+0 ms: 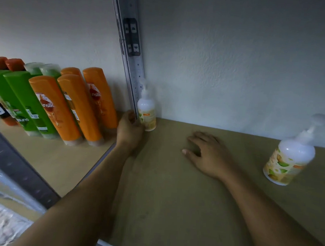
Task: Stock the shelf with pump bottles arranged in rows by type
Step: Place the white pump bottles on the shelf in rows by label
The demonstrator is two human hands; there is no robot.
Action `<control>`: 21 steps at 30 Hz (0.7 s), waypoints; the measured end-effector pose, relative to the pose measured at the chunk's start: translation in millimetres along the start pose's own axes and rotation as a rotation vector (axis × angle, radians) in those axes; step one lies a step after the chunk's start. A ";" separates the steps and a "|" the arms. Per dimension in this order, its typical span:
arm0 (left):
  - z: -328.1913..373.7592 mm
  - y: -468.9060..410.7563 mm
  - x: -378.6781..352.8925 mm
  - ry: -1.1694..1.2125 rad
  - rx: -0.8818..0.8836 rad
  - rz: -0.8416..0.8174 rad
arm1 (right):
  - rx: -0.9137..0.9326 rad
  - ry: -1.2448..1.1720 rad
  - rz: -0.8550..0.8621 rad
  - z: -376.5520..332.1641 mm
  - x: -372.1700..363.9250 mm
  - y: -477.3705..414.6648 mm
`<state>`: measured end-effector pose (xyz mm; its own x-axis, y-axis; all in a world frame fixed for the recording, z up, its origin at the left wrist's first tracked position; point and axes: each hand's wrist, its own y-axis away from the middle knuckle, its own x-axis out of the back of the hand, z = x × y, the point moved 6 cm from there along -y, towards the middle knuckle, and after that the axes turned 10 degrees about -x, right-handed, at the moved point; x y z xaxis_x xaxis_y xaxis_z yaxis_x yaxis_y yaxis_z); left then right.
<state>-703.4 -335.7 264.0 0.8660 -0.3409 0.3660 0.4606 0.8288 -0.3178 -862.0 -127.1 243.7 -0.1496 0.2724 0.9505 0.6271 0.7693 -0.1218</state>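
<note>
**Brown board shelf (172, 199): first pump bottle going into the back left corner**

Step in hand: placing. The left hand (130, 129) reaches to the far left corner, its grip wrapped low round a small pump bottle (146, 110). The bottle stands upright with its base on the board, against the wall (237, 61) and just beside the metal upright (133, 45). White pump on top, yellow and green label.

The right hand (205, 154) lies palm down on the board, near the middle. Its grip is released, fingers spread and holding nothing.

A second pump bottle (288, 159) with a like label stands alone at the right, well apart from the first and forward of the wall. It looks the same type, though blur keeps me from being sure.

Past the upright, in the next bay to the left, orange and green shampoo bottles (71, 107) stand in packed rows. They are not part of this job.

Judgement: early in the task, with two bottles on the shelf and no row formed yet.

Next move, likely: let go of the corner bottle once it sits square, then bring the right-hand bottle over beside it to begin the row. That calls for a firm hold on the body, not the pump, and setting it close without knocking the first.
</note>
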 end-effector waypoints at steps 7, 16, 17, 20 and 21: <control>-23.6 -20.4 -1.7 0.088 0.002 -0.085 | 0.028 -0.055 0.018 -13.1 -4.2 6.5; -1.4 -9.8 -1.5 0.007 -0.057 0.107 | 0.004 -0.068 0.042 -8.3 4.3 7.8; -2.8 -10.2 -1.1 0.014 -0.055 0.094 | 0.007 -0.066 0.040 -8.2 3.8 7.7; -8.3 -13.7 1.2 0.014 -0.041 -0.035 | 0.005 -0.082 0.036 -8.6 2.6 8.5; -9.5 -15.0 2.1 0.001 -0.051 -0.072 | 0.005 -0.084 0.042 -8.7 3.1 8.7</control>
<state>-706.7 -353.1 261.3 0.8305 -0.3993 0.3885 0.5309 0.7786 -0.3346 -850.4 -124.6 248.1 -0.1869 0.3513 0.9174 0.6307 0.7589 -0.1621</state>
